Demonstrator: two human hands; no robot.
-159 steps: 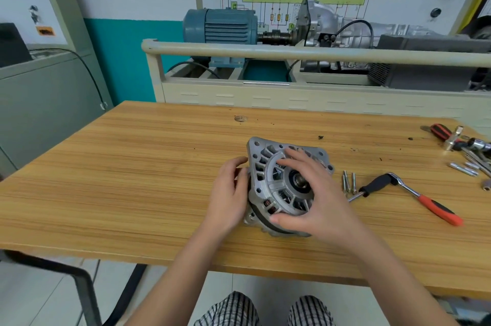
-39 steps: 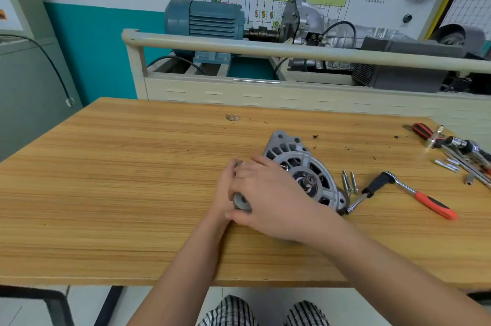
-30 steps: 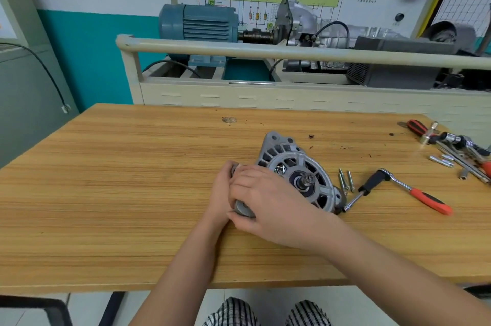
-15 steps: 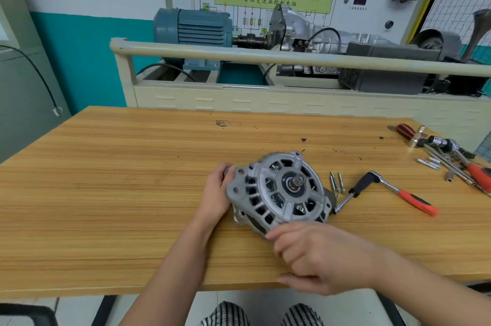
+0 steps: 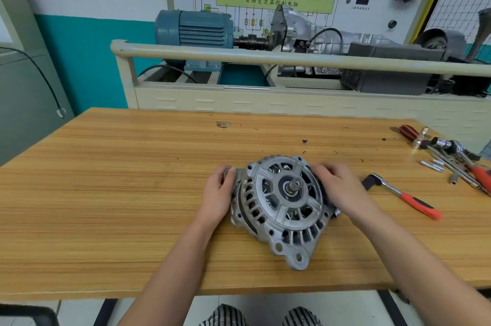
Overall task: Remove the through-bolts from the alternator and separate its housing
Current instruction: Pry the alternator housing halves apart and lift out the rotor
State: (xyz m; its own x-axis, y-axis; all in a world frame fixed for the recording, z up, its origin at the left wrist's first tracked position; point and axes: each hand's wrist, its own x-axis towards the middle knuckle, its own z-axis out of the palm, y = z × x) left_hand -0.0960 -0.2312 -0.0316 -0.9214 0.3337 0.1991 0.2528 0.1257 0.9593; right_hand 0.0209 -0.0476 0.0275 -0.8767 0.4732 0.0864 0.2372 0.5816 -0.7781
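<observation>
Right hand (image 5: 342,190) has returned to grip the alternator (image 5: 284,203) at near-centre table (image 5: 106,179); left hand (image 5: 219,193) grips opposite. Separating housing in hand; next, pull halves apart evenly.

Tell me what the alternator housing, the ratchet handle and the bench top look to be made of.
Alternator housing: looks like cast aluminium, a dull silver-grey with ribbed vents and moulded lugs.
Ratchet: bright polished steel shank, probably chromed; the orange and black grip looks like rubber or plastic.
Bench top: wood-grain surface with even stripes and a slight sheen, possibly laminate or veneer rather than solid wood.
</observation>
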